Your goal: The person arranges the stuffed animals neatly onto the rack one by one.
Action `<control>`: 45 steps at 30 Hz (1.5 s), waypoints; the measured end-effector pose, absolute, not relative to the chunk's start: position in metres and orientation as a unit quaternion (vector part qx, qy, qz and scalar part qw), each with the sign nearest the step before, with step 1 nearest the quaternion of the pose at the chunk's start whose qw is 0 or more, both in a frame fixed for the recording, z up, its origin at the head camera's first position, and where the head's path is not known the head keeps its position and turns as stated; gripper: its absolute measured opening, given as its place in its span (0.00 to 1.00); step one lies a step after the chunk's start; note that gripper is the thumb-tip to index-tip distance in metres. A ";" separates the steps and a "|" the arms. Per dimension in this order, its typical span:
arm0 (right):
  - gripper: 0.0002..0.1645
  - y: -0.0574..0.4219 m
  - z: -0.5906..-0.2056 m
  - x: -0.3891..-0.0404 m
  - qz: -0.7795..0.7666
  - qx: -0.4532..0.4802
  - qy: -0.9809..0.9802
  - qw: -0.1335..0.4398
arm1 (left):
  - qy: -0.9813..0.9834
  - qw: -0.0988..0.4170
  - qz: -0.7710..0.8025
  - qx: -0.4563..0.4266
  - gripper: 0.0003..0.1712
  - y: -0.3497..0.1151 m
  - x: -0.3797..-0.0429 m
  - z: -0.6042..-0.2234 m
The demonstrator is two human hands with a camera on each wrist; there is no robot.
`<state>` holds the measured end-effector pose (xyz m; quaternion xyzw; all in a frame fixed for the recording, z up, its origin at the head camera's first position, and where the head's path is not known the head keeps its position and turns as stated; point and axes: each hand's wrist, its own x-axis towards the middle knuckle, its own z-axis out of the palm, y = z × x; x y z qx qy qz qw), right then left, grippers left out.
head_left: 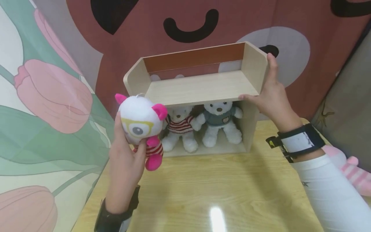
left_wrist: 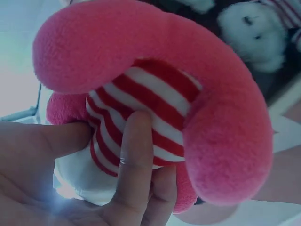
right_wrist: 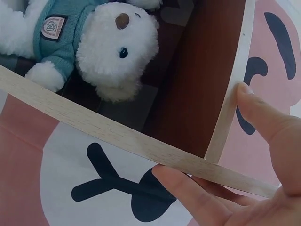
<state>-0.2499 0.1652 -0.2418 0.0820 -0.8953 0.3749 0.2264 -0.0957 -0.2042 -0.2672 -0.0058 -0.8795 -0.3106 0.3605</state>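
Note:
My left hand (head_left: 127, 158) grips a plush toy (head_left: 140, 117) with a white head, yellow-rimmed glasses, pink ears and a red-striped body. In the left wrist view its pink legs (left_wrist: 230, 136) point toward the camera, with thumb and fingers around the striped torso. My right hand (head_left: 273, 93) holds the right side of a small wooden shelf (head_left: 200, 87), thumb on the board's front edge and fingers outside the side panel. Two white teddy bears sit in the lower compartment: one in a striped shirt (head_left: 180, 125), partly behind the plush, and one in a teal sweater (head_left: 221, 119).
The shelf stands on a wood-grain table (head_left: 203, 187) against a cartoon-printed backdrop (head_left: 191, 19). At the table's right, a pink striped plush (head_left: 353, 170) lies partly behind my right forearm. A tulip-patterned panel (head_left: 52, 96) borders the left side.

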 end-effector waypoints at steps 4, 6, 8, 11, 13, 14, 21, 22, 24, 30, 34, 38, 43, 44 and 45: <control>0.79 0.164 -0.242 -0.249 0.380 0.081 -0.892 0.230 | -0.869 0.379 -0.315 -0.028 0.53 -0.189 -0.117 -0.245; 0.79 0.164 -0.242 -0.249 0.379 0.082 -0.893 0.231 | -0.863 0.398 -0.310 -0.036 0.51 -0.182 -0.130 -0.235; 0.79 0.164 -0.243 -0.250 0.376 0.082 -0.893 0.232 | -0.858 0.415 -0.300 -0.040 0.49 -0.175 -0.144 -0.224; 0.79 0.165 -0.243 -0.250 0.371 0.083 -0.894 0.235 | -0.853 0.428 -0.295 -0.040 0.49 -0.165 -0.167 -0.209; 0.79 0.165 -0.242 -0.250 0.370 0.084 -0.894 0.237 | -0.851 0.431 -0.295 -0.046 0.49 -0.159 -0.182 -0.200; 0.79 0.166 -0.242 -0.250 0.369 0.084 -0.895 0.237 | -0.851 0.432 -0.294 -0.049 0.49 -0.155 -0.190 -0.196; 0.78 0.167 -0.240 -0.251 0.365 0.084 -0.896 0.239 | -0.878 0.374 -0.290 -0.068 0.51 -0.138 -0.237 -0.173; 0.78 0.167 -0.241 -0.251 0.366 0.083 -0.896 0.239 | -0.882 0.364 -0.291 -0.065 0.50 -0.136 -0.244 -0.170; 0.78 0.168 -0.242 -0.252 0.365 0.081 -0.896 0.239 | -0.893 0.339 -0.292 -0.052 0.49 -0.132 -0.254 -0.165; 0.79 0.166 -0.247 -0.253 0.370 0.080 -0.895 0.238 | -0.912 0.306 -0.272 -0.001 0.43 -0.122 -0.278 -0.158; 0.80 0.163 -0.249 -0.254 0.370 0.082 -0.894 0.239 | -0.919 0.288 -0.270 0.022 0.44 -0.119 -0.288 -0.157; 0.80 0.161 -0.249 -0.255 0.368 0.083 -0.894 0.241 | -0.919 0.285 -0.270 0.024 0.44 -0.119 -0.297 -0.158; 0.80 0.158 -0.248 -0.256 0.371 0.085 -0.893 0.242 | -0.920 0.289 -0.263 0.031 0.44 -0.123 -0.305 -0.158; 0.80 0.157 -0.247 -0.256 0.372 0.085 -0.892 0.242 | -0.920 0.290 -0.262 0.034 0.44 -0.124 -0.307 -0.158; 0.80 0.156 -0.247 -0.255 0.372 0.086 -0.892 0.242 | -0.920 0.290 -0.261 0.037 0.44 -0.124 -0.308 -0.158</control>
